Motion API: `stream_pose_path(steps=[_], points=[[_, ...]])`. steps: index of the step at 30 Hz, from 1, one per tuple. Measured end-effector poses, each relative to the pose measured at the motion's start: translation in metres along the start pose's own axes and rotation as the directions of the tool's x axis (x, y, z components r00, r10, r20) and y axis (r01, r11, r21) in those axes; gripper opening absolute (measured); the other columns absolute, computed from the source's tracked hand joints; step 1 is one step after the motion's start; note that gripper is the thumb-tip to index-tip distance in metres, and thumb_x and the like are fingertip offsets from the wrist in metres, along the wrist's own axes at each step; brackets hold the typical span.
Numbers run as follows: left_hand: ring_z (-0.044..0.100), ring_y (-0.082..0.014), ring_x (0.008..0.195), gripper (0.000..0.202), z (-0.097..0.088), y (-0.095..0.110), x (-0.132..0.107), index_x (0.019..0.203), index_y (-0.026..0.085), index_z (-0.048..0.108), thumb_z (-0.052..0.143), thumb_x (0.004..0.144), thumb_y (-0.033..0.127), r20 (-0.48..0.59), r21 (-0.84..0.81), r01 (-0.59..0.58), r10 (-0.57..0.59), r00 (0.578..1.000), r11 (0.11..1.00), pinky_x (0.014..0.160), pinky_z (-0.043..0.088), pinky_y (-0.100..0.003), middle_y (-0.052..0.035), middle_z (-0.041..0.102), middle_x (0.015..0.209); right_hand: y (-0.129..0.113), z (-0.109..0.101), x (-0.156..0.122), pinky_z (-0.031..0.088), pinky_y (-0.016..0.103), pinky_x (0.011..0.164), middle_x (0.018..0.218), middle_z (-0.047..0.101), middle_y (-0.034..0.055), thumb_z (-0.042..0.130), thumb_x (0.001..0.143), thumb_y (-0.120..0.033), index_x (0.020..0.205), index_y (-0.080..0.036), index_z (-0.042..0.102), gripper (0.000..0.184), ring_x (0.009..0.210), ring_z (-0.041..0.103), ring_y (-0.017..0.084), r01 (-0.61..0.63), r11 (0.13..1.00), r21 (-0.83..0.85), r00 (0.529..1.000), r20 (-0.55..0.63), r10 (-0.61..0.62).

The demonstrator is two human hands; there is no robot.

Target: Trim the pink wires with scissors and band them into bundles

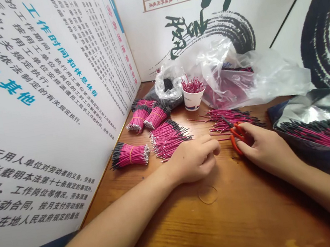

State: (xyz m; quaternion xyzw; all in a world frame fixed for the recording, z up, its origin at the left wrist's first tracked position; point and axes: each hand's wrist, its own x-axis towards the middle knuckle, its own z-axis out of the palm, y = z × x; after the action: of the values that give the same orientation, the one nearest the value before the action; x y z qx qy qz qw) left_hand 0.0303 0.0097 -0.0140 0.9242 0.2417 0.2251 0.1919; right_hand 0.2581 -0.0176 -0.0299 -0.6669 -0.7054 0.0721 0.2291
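Observation:
My right hand (262, 147) is closed around the orange handles of small scissors (236, 133), their blades pointing up-left toward a loose pile of pink wires (230, 116). My left hand (196, 158) rests on the wooden table (232, 222) with its fingers curled together in a pinch; what it holds, if anything, is too small to make out. Just left of it lies a loose fan of pink wires (167, 138). A thin rubber band (207, 194) lies on the table below my left hand.
Banded pink wire bundles (130, 154) (146, 116) lie along the printed board (25, 121) at left. A white cup (193, 95) of wires and clear plastic bags (239, 73) stand behind. A dark bag of wires (327, 130) sits at right.

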Motion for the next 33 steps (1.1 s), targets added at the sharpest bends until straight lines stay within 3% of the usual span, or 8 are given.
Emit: stream_pose_path(steps=[9,13,17,21,24,26,30,33], points=[[0.056,-0.0155,0.082,0.017,0.001,-0.001,0.001,0.088,0.018,0.054,0.042,0.082,0.008,0.017,0.01,-0.014,0.013,1.0,1.0,0.072,0.044,-0.025,-0.0041,0.064,0.092,-0.001,-0.001,0.0,0.042,0.031,0.063,0.084,0.067,0.0047,0.051,0.08,-0.035,0.088,-0.023,0.054,0.015,0.071,0.061,0.022,0.054,0.999,-0.01,0.999,0.004,-0.054],[0.056,-0.0153,0.081,0.017,0.001,-0.001,0.001,0.088,0.018,0.055,0.042,0.082,0.008,0.013,0.011,-0.028,0.028,1.0,1.0,0.072,0.044,-0.025,-0.0039,0.063,0.09,-0.005,-0.008,0.0,0.035,0.029,0.055,0.073,0.062,0.0026,0.05,0.079,-0.038,0.079,-0.024,0.048,0.014,0.062,0.056,0.02,-0.021,0.994,-0.111,0.999,-0.037,0.017],[0.055,-0.0151,0.081,0.017,0.001,-0.001,0.001,0.088,0.018,0.054,0.042,0.082,0.008,0.015,0.007,-0.028,0.028,0.999,1.0,0.072,0.043,-0.025,-0.0037,0.063,0.09,-0.007,-0.012,0.001,0.03,0.028,0.05,0.061,0.057,0.0005,0.047,0.079,-0.041,0.074,-0.024,0.046,0.018,0.052,0.05,0.018,-0.084,0.985,-0.152,0.996,0.004,0.086],[0.055,-0.0151,0.081,0.016,0.001,-0.001,0.001,0.087,0.018,0.054,0.042,0.082,0.008,0.01,-0.005,-0.026,0.026,1.0,1.0,0.072,0.043,-0.025,-0.0034,0.063,0.09,-0.008,-0.011,0.0,0.036,0.029,0.053,0.058,0.053,-0.001,0.048,0.079,-0.039,0.072,-0.024,0.045,0.017,0.052,0.049,0.017,-0.017,0.998,0.059,1.0,0.026,0.016],[0.055,-0.0148,0.08,0.016,0.001,-0.001,0.001,0.087,0.018,0.054,0.042,0.082,0.008,0.005,-0.016,-0.028,0.028,1.0,0.999,0.071,0.043,-0.025,-0.0032,0.063,0.089,-0.007,-0.009,-0.002,0.042,0.028,0.056,0.063,0.057,-0.0002,0.049,0.081,-0.035,0.072,-0.024,0.046,0.015,0.057,0.055,0.017,0.011,0.95,0.313,0.998,0.048,-0.028],[0.055,-0.015,0.08,0.016,0.001,-0.001,0.001,0.087,0.018,0.054,0.042,0.082,0.008,0.003,-0.017,-0.023,0.024,1.0,1.0,0.072,0.043,-0.025,-0.0033,0.063,0.09,-0.006,-0.008,-0.003,0.043,0.028,0.058,0.066,0.06,0.0007,0.05,0.082,-0.034,0.072,-0.025,0.046,0.014,0.061,0.058,0.018,0.012,0.919,0.394,1.0,0.02,-0.022],[0.055,-0.0156,0.081,0.016,0.002,-0.002,0.001,0.086,0.018,0.054,0.043,0.08,0.008,-0.01,0.0,-0.028,0.028,1.0,1.0,0.073,0.043,-0.026,-0.0038,0.063,0.088,-0.005,-0.009,-0.002,0.038,0.028,0.055,0.061,0.056,-0.0005,0.051,0.079,-0.033,0.072,-0.024,0.048,0.012,0.057,0.054,0.018,-0.03,0.984,0.177,0.995,-0.087,0.046],[0.055,-0.0159,0.081,0.015,0.002,-0.002,0.002,0.085,0.018,0.054,0.043,0.08,0.008,-0.017,0.014,-0.024,0.024,1.0,1.0,0.074,0.043,-0.026,-0.004,0.063,0.088,-0.007,-0.01,-0.002,0.034,0.028,0.052,0.056,0.054,-0.0012,0.05,0.078,-0.037,0.071,-0.024,0.049,0.015,0.05,0.05,0.017,-0.06,0.997,0.041,0.996,-0.057,0.062]])
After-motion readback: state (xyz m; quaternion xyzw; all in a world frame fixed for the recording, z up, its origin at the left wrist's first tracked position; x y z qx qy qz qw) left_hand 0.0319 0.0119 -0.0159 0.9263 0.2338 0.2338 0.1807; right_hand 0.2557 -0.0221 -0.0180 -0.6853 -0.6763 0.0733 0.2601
